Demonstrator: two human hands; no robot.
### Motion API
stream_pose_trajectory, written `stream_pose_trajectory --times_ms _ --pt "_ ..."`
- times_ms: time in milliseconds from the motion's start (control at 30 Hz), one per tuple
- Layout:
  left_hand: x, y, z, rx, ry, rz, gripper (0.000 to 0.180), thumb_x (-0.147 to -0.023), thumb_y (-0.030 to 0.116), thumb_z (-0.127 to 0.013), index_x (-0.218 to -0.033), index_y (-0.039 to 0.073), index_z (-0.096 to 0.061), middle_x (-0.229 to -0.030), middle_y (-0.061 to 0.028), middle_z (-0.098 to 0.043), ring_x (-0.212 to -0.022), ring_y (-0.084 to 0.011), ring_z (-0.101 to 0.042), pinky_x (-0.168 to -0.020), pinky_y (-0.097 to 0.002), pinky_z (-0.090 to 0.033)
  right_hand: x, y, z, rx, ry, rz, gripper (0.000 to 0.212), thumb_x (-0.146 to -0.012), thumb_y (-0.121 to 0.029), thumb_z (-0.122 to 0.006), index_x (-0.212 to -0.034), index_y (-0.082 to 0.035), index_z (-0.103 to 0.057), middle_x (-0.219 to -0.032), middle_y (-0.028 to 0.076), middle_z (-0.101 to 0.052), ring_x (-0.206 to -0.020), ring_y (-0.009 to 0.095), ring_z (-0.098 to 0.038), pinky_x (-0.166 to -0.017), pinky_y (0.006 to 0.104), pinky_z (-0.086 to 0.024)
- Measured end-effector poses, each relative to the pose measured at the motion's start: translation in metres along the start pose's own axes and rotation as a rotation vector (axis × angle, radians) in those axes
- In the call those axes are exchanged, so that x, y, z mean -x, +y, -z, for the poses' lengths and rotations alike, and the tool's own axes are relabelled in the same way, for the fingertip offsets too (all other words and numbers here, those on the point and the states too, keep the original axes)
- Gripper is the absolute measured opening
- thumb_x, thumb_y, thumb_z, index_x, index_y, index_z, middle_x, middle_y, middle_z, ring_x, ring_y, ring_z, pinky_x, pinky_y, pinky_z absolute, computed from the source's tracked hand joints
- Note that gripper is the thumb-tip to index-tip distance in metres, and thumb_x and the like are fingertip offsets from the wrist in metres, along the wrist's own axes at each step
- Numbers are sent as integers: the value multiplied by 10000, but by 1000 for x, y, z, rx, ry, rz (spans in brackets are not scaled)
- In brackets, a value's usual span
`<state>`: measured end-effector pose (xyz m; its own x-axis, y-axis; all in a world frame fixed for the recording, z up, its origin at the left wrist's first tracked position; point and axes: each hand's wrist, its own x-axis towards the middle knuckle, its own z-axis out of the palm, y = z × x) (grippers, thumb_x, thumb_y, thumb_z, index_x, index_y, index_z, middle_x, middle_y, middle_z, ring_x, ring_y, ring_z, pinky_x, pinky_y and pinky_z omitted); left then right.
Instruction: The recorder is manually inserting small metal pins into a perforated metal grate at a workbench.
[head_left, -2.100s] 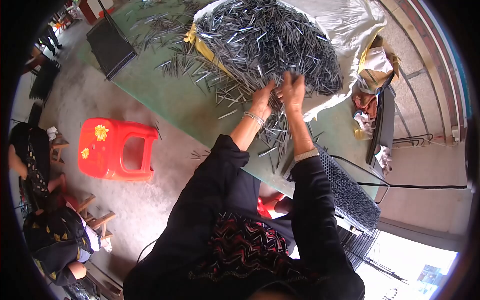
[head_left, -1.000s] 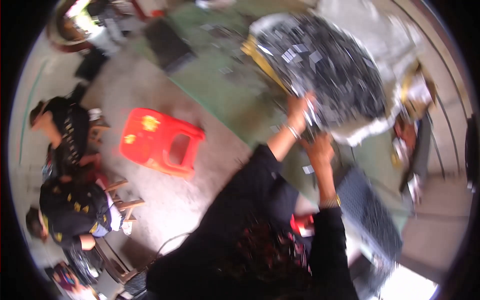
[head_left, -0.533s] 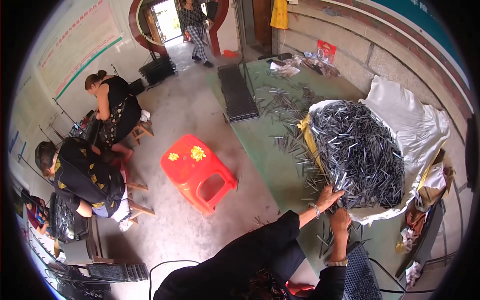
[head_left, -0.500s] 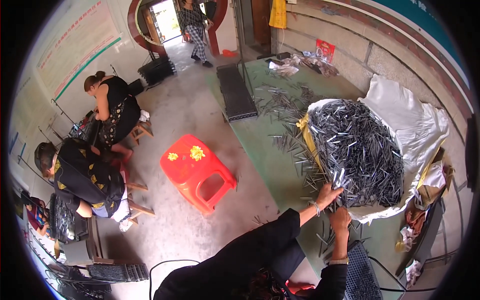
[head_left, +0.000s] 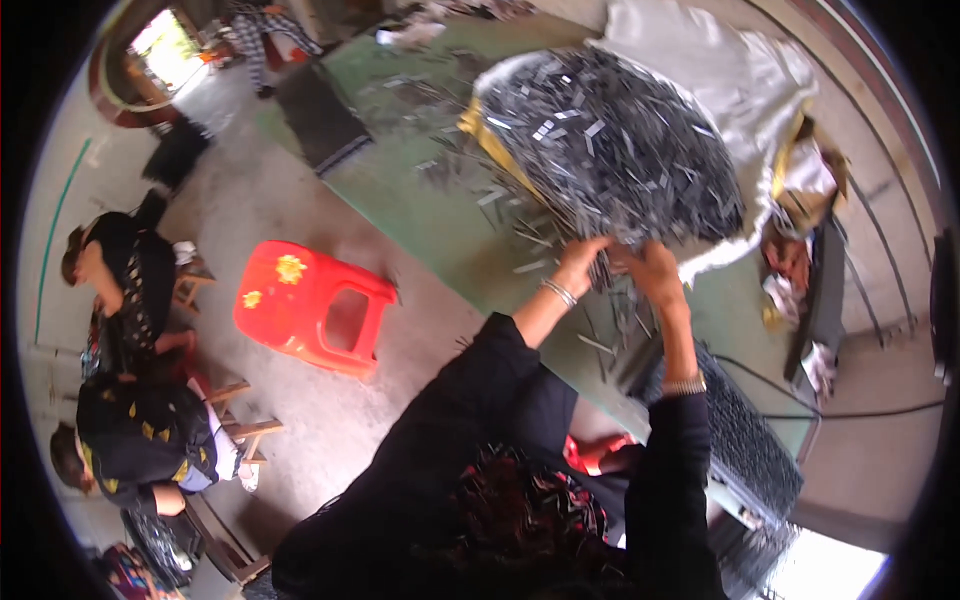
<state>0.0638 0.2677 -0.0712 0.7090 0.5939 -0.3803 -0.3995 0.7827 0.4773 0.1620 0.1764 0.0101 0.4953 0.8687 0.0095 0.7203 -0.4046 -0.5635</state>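
Observation:
A large white sack with its mouth folded open holds a heap of thin dark strips, some of them shiny. At its near edge my left hand and my right hand are close together with fingers turned toward each other. A small bunch of strips stands between them, gripped from both sides; the fingertips are partly blurred. Loose strips lie on the green tabletop below my hands and along the sack's left side.
Beside my right forearm is a dark perforated block, with a black cable near it. A red plastic stool stands left of the table. Two people sit working at far left. A dark flat panel lies at the table's far left edge.
My view has turned, and the sack now appears higher and further left. My hands have come together at its near edge; earlier, the left held shiny strips over the heap.

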Motion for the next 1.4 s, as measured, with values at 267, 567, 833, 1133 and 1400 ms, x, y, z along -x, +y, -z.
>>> stream_pose_trajectory --times_ms 267,567,833,1133,1400 --pt "3 -36 -8 148 -6 -64 165 -869 165 -652 -929 12 -642 -879 -67 -657 -788 -170 -633 -688 -282 -520 -4 15 -44 -118 372 25 189 -810 -218 -597 -859 -43 -647 -789 218 -640 -792 412 -614 -691 467 -477" --pt "7 0 9 -124 -13 -144 137 -803 93 -694 -874 -8 -637 -733 -87 -640 -574 -195 -618 -487 -336 -528 23 37 2 46 36 -18 310 -838 -133 -483 -1045 60 -608 -901 207 -661 -701 311 -665 -656 371 -536" --pt "7 11 9 -98 -91 -187 194 -805 171 -738 -863 48 -601 -680 -28 -561 -573 -141 -530 -509 -302 -467 57 41 -16 521 -213 -174 857 -665 -709 -640 -1161 -11 -603 -1140 255 -590 -1194 387 -478 -937 478 -419" --pt "23 7 27 20 4 -196 151 -792 87 -719 -856 42 -589 -669 -19 -523 -564 -134 -499 -510 -310 -450 72 15 -47 488 -205 -262 1211 -553 -722 -721 -1275 178 -354 -1373 368 -284 -1263 451 -369 -991 503 -379" --pt "33 8 29 70 -40 -142 143 -812 114 -703 -862 49 -586 -670 -10 -506 -571 -128 -485 -521 -303 -442 87 18 -33 535 -245 -105 1193 -542 -703 -739 -1277 148 -341 -1392 356 -257 -1257 461 -364 -990 524 -363"
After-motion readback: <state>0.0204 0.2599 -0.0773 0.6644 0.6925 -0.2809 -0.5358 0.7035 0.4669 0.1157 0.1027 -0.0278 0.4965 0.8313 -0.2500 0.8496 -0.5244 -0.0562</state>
